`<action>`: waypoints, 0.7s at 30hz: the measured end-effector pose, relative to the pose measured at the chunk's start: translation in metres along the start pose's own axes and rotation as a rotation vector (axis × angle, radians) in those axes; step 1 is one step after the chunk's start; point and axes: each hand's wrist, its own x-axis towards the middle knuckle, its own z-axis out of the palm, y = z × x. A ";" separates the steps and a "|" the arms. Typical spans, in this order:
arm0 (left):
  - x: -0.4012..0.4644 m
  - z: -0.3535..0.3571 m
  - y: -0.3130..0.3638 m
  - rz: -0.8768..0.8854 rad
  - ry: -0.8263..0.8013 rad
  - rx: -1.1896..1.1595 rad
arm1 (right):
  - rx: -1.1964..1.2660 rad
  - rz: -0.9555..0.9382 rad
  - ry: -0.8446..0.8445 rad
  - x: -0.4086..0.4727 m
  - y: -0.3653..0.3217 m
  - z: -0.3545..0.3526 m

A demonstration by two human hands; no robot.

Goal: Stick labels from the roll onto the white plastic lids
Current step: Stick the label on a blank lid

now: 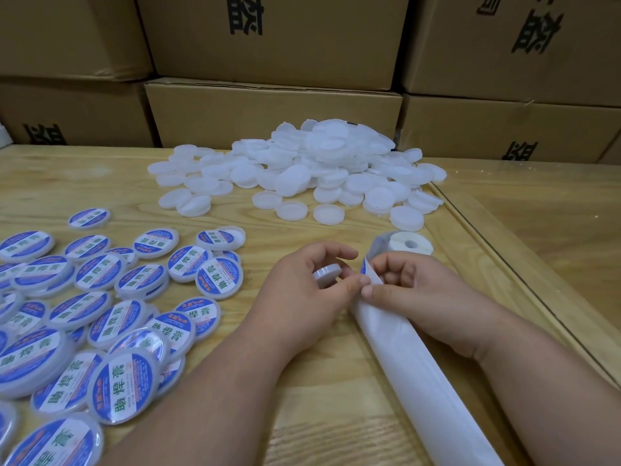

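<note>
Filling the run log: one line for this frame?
left hand: holds blank lid | right hand: peeling label off backing strip | label not yet applied

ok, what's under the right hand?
The right hand rests on the backing strip, pinching a blue label at its edge. The strip under the palm is hidden.

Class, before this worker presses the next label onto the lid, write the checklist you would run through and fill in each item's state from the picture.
1. A blank lid is held: ok. The left hand grips a white lid by its edge.
2. A label is started off the backing: ok. The right hand pinches the backing strip where a blue label edge lifts.
3. Label fully peeled: not ok, only an edge shows.
4. Label unwrinkled: cannot tell.
5. Blank lids remain: ok, a pile of unlabelled lids lies behind.
6. Roll has labels left: cannot tell.
</note>
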 end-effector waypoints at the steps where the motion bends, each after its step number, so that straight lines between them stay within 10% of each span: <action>1: 0.000 0.000 0.000 0.000 0.004 0.002 | 0.008 -0.007 -0.004 0.000 0.000 0.000; 21: -0.001 -0.003 0.002 -0.038 0.064 -0.025 | -0.038 -0.146 0.100 0.001 0.002 0.010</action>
